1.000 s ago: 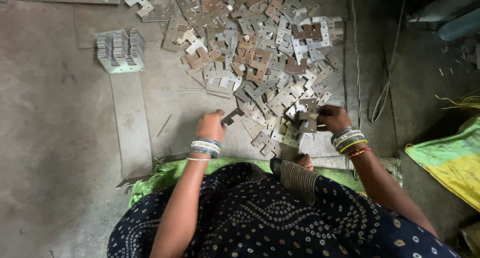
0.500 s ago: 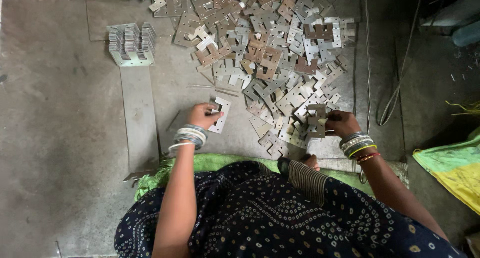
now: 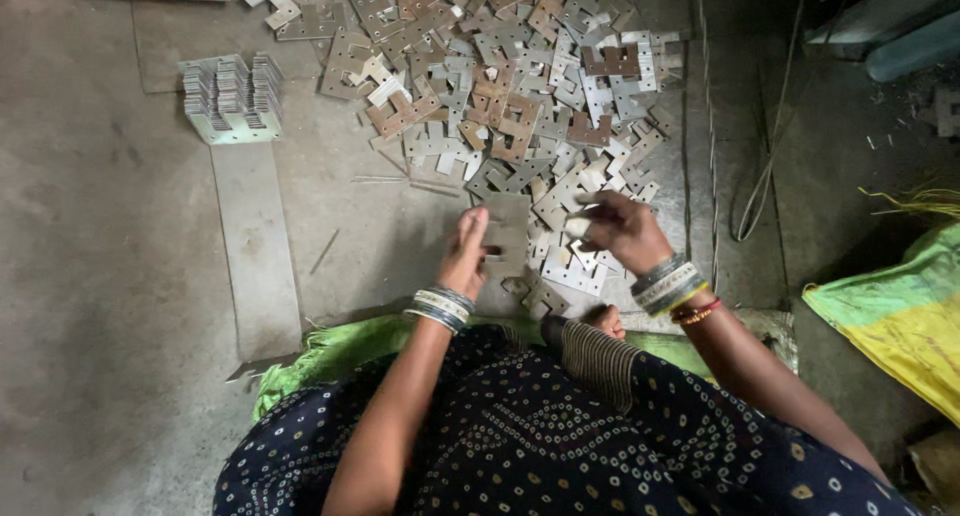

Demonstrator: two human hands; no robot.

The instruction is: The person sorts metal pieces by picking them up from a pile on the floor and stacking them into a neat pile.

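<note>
Floor stock: a loose heap of flat grey and rust-brown notched metal plates [image 3: 500,86] spread over the concrete floor [image 3: 90,276]; a neat stack of the same plates [image 3: 232,98] on end at the head of a long grey metal strip [image 3: 255,246]. Left hand [image 3: 465,254]: grip closed on the edge of a flat grey metal plate [image 3: 508,234], held just above the heap's near edge. Right hand [image 3: 622,231]: fingers curled around a pale notched plate [image 3: 578,226] beside it. Yellow-green sack [image 3: 900,316] lies at far right.

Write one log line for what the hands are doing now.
left hand: holds flat metal plate | right hand: on loose plate pile | neat stack: far left
</note>
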